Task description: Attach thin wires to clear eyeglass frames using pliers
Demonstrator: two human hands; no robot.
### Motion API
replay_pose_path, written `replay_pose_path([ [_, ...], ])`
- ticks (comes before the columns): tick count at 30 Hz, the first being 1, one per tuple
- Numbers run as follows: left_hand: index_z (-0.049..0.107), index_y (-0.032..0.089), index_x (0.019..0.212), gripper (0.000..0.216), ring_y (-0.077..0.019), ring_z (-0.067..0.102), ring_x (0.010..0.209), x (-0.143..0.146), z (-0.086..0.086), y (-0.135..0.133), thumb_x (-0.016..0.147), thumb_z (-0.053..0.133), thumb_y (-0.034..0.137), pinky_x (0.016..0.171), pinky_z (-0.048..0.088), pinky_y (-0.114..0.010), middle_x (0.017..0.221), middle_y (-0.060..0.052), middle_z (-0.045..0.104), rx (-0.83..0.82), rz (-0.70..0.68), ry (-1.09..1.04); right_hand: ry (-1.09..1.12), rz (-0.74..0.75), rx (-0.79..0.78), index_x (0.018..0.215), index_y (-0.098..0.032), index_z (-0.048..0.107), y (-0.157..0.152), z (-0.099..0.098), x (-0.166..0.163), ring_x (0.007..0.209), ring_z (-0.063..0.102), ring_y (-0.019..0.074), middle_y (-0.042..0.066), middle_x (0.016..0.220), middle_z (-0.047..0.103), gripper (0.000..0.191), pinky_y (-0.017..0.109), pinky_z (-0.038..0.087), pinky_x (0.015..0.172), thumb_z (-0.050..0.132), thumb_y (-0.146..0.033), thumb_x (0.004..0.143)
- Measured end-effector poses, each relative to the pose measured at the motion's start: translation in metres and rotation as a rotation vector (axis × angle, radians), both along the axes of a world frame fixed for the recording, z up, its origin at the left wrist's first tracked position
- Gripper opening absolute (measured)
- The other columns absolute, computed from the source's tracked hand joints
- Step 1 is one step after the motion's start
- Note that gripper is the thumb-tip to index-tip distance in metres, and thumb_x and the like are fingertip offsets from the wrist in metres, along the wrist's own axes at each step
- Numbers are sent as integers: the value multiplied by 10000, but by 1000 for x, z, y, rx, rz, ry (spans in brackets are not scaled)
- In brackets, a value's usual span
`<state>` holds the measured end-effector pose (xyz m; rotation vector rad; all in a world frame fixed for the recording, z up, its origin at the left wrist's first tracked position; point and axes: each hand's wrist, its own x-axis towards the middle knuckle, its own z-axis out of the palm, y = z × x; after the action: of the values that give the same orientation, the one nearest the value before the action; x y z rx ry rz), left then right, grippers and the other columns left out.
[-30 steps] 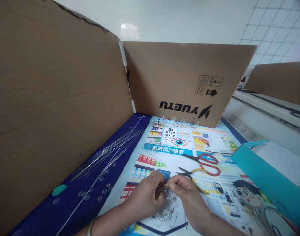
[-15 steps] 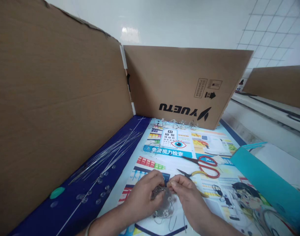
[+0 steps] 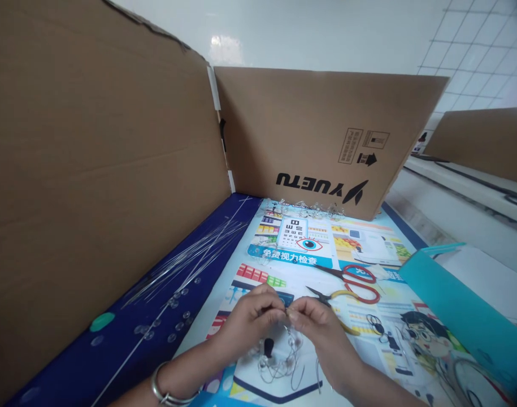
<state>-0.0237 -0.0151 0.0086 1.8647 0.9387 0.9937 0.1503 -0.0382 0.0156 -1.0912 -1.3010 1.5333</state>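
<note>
My left hand [image 3: 256,314] and my right hand [image 3: 315,322] meet at their fingertips, low in the middle of the view. Both pinch a thin wire; its end between the fingers is too small to make out. From there a tangled beaded wire [image 3: 290,356] with clear round beads reaches down over the printed sheet, loops of bare wire around it. Just beyond my right hand lie pliers with yellow handles [image 3: 340,295], their dark jaws pointing left. Red-handled scissors [image 3: 360,274] rest behind them.
Straight thin wires [image 3: 190,254] and several loose clear beads [image 3: 179,327] lie on the blue cloth at left, near a green disc [image 3: 102,321]. Cardboard panels [image 3: 300,124] stand left and behind. A clump of clear beaded pieces [image 3: 304,208] lines the back; a teal folder [image 3: 457,305] is at right.
My left hand has let go of the bunched beaded wire and pinches up against my right fingertips. The bunch now shows spread out below. The view has shifted slightly.
</note>
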Motion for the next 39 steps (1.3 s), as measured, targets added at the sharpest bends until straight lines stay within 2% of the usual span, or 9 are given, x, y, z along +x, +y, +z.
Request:
replay_pose_path([
  [4, 614, 147, 722, 123, -132, 505, 737, -3, -4, 4, 831, 558, 159, 679, 382, -232, 732, 1, 530, -115, -6, -47, -265, 24, 118, 852, -205, 489, -1, -2, -1, 680, 419, 128, -18, 756, 469, 161, 248, 351, 608, 580, -259, 730],
  [9, 603, 138, 716, 120, -125, 489, 703, -3, -5, 6, 821, 564, 181, 654, 372, -225, 709, 3, 530, -177, -16, -85, -734, -1, 299, 874, -219, 443, -8, -2, -1, 734, 453, 159, -7, 801, 469, 311, 273, 364, 647, 585, -161, 604],
  [13, 604, 132, 714, 123, -117, 485, 675, -3, -3, 6, 815, 571, 194, 634, 373, -218, 696, 3, 537, -196, -15, -105, -906, 22, 410, 840, -222, 444, -9, -2, 1, 741, 472, 162, 3, 846, 491, 269, 287, 355, 673, 558, -148, 608],
  [18, 586, 131, 731, 125, -104, 471, 617, -3, -4, 4, 813, 575, 225, 580, 370, -203, 658, 14, 534, -234, 12, -158, -960, 31, 376, 795, -230, 475, -6, -3, 1, 670, 489, 152, -18, 757, 519, 161, 269, 348, 607, 533, -168, 658],
  [23, 600, 135, 703, 125, -126, 513, 665, -2, 3, -1, 803, 581, 208, 631, 389, -223, 678, -3, 570, -103, 56, -49, -899, 26, 406, 776, -224, 486, -6, -4, 1, 665, 495, 147, -19, 753, 532, 149, 262, 367, 598, 540, -156, 655],
  [27, 599, 143, 687, 147, -130, 521, 674, -2, 7, -1, 811, 578, 219, 643, 387, -225, 672, -1, 576, -38, 58, 5, -814, -11, 527, 804, -220, 512, -3, -6, 3, 748, 508, 156, 0, 822, 541, 186, 275, 405, 673, 540, -120, 649],
  [32, 591, 159, 695, 155, -134, 517, 691, -2, 8, -1, 832, 552, 219, 656, 373, -232, 671, 9, 575, 34, 63, 93, -747, -88, 718, 1025, -227, 507, 2, -1, 8, 876, 520, 184, 43, 973, 551, 336, 316, 432, 770, 577, -159, 704],
  [36, 565, 166, 664, 156, -136, 514, 697, 1, 8, -2, 819, 543, 163, 677, 360, -244, 663, 19, 574, 106, 82, 179, -809, -16, 885, 1078, -211, 494, 1, 9, 6, 849, 530, 205, 62, 931, 576, 320, 346, 445, 739, 582, -247, 772],
  [39, 550, 160, 654, 164, -133, 506, 680, 3, 7, -2, 818, 541, 159, 661, 355, -243, 650, 21, 557, 126, 99, 216, -842, 4, 949, 1118, -200, 493, 2, 11, 2, 853, 532, 206, 75, 928, 587, 289, 351, 441, 740, 500, -211, 829],
])
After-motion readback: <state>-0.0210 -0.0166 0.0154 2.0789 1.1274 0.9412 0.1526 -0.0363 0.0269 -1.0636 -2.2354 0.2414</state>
